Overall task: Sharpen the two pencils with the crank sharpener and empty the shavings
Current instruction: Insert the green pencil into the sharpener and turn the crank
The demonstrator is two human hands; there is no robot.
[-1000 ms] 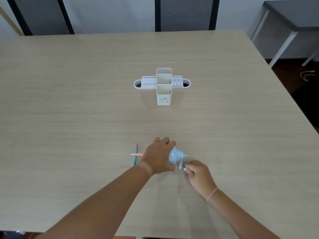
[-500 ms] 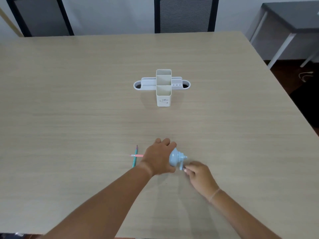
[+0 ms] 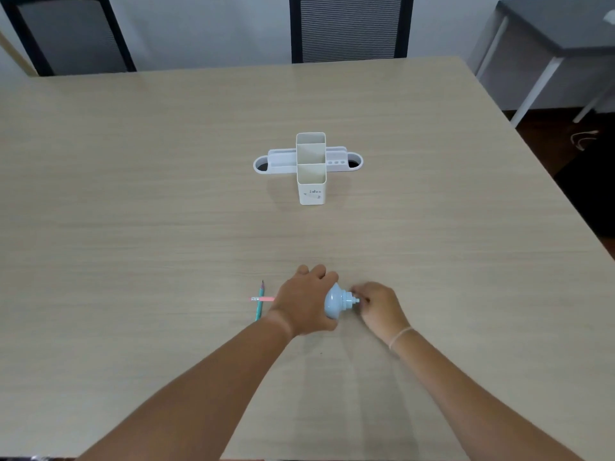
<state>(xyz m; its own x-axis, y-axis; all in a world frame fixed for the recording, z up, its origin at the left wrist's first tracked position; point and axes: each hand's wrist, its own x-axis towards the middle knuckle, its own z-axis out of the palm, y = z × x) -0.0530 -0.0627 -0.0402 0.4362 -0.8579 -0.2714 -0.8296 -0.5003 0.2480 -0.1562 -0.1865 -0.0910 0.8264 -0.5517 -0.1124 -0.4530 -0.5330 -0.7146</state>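
A light blue crank sharpener lies on the wooden table near the front. My left hand grips its body from above and covers most of it. My right hand pinches the small crank handle on the sharpener's right end. A pink pencil sticks out to the left from under my left hand, its far end hidden. A teal pencil lies across it with its point away from me.
A white desk organiser with tall middle compartments stands at the table's centre. Two chairs sit behind the far edge. A grey side table is at the far right.
My right hand has swung up and away from me around the crank end, from below the handle to level with it. My left hand and both pencils stay in place.
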